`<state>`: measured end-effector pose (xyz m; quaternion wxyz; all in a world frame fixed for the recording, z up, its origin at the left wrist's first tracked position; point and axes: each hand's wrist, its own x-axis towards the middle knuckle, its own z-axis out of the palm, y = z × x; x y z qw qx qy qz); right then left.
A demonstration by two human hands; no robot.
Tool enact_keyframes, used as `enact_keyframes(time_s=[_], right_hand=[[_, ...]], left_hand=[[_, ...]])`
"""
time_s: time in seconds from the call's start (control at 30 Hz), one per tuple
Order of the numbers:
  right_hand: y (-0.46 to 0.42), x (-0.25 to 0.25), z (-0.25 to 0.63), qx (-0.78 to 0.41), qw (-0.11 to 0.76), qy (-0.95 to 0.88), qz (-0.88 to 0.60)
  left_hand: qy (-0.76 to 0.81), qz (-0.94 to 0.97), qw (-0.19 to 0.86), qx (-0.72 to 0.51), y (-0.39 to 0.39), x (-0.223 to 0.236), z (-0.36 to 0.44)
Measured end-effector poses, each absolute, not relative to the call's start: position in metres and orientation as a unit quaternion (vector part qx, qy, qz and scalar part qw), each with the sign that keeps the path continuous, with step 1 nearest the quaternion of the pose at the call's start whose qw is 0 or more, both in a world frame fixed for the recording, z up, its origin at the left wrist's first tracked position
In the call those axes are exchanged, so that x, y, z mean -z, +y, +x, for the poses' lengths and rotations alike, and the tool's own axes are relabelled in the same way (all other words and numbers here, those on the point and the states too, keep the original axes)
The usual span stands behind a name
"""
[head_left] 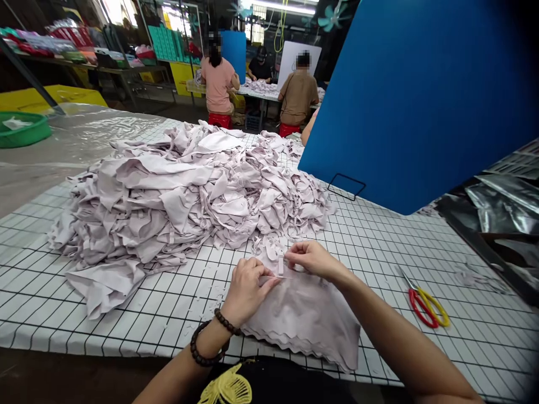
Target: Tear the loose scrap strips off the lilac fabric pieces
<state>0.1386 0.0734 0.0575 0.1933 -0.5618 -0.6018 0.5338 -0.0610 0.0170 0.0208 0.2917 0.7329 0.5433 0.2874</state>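
Observation:
A pale lilac fabric piece (307,320) lies on the gridded table (379,241) right in front of me, its scalloped edge hanging toward my lap. My left hand (246,289), with a dark bead bracelet on the wrist, is closed on the piece's upper edge. My right hand (309,259) pinches the same edge a little to the right, by a small white tag or strap. Just beyond both hands rises a big heap of the same lilac garments (189,196).
Red and yellow scissors (425,303) lie to the right. A blue board (412,95) stands at the back right, silvery bags (501,213) beside it. A green basin (21,129) sits far left on clear plastic. Several people sit at another table (261,90) behind.

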Motion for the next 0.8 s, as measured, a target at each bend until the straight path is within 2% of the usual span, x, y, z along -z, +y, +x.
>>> enact_keyframes(time_s=[0.1,0.2,0.23,0.3,0.37,0.43,0.53,0.67,0.8], right_hand=[[0.084,-0.061,0.176,-0.462,0.254,-0.581,-0.620],[0.084,-0.057,0.250,-0.295,0.252,-0.552,-0.738],[0.080,-0.051,0.280,-0.220,0.214,-0.527,-0.793],[0.062,-0.032,0.340,-0.119,0.082,-0.448,-0.882],[0.036,-0.007,0.391,-0.096,-0.019,-0.359,-0.928],[0.009,0.015,0.423,-0.116,-0.053,-0.308,-0.943],[-0.024,0.035,0.436,-0.128,-0.027,-0.309,-0.942],[-0.037,0.040,0.433,-0.087,0.038,-0.312,-0.945],[-0.037,0.044,0.456,-0.099,0.106,-0.312,-0.939]], left_hand=[[0.532,0.736,0.302,-0.290,0.018,-0.025,-0.061],[0.530,0.735,0.302,-0.296,0.022,-0.029,-0.062],[0.534,0.734,0.299,-0.296,0.025,-0.030,-0.063],[0.544,0.729,0.296,-0.291,0.033,-0.032,-0.064],[0.547,0.725,0.311,-0.280,0.045,-0.033,-0.064],[0.546,0.719,0.339,-0.264,0.059,-0.034,-0.062],[0.572,0.696,0.371,-0.225,0.079,-0.034,-0.057],[0.605,0.670,0.401,-0.155,0.103,-0.037,-0.048],[0.623,0.639,0.412,-0.183,0.121,-0.041,-0.038]])
